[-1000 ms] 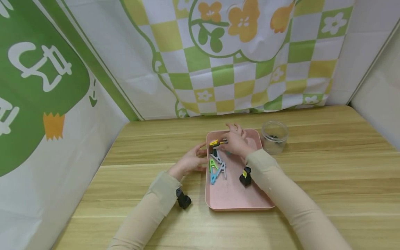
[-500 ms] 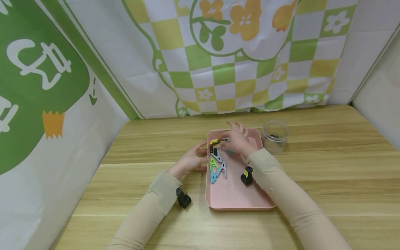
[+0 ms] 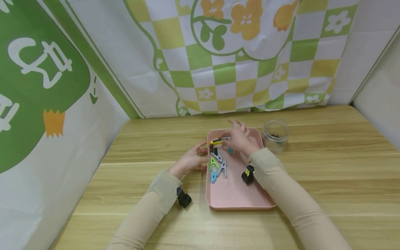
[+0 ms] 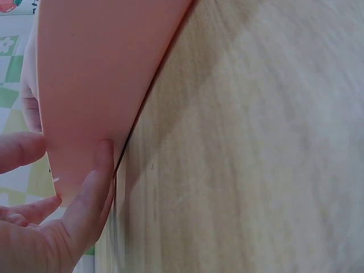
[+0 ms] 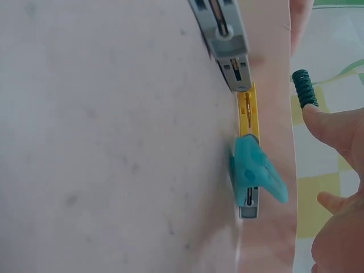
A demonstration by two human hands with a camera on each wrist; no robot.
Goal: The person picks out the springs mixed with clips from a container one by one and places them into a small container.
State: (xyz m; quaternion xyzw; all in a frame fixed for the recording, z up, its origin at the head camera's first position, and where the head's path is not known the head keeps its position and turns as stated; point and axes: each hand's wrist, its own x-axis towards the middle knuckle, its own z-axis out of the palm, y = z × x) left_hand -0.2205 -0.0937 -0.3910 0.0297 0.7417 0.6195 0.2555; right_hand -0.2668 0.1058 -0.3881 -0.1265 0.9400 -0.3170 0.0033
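My left hand [image 3: 192, 160] rests at the left side of a shallow pink tray [image 3: 239, 203]. In the left wrist view, its straight fingers [image 4: 104, 162] touch the tray's outer wall and rim. Over the tray's far end, my right hand [image 3: 239, 139] pinches a small dark green coil [image 5: 303, 88] by its end at the thumb tip; its other fingers are spread. Below it lie a yellow clothespin [image 5: 247, 111], a teal clip [image 5: 250, 168] and grey clothespins [image 5: 230, 37]. A green clip [image 3: 213, 163] and a blue clip [image 3: 214, 177] lie along the tray's left side.
A clear round jar [image 3: 275, 135] holding small dark pieces stands right of the tray's far corner. The wooden table [image 3: 150, 146] ends at a hanging checkered cloth [image 3: 237, 80]. A black wrist camera [image 3: 183, 198] sits on the left sleeve.
My right hand has shifted slightly right over the far end of the tray, uncovering more of the grey and teal pieces. The left hand has stayed at the tray's side.
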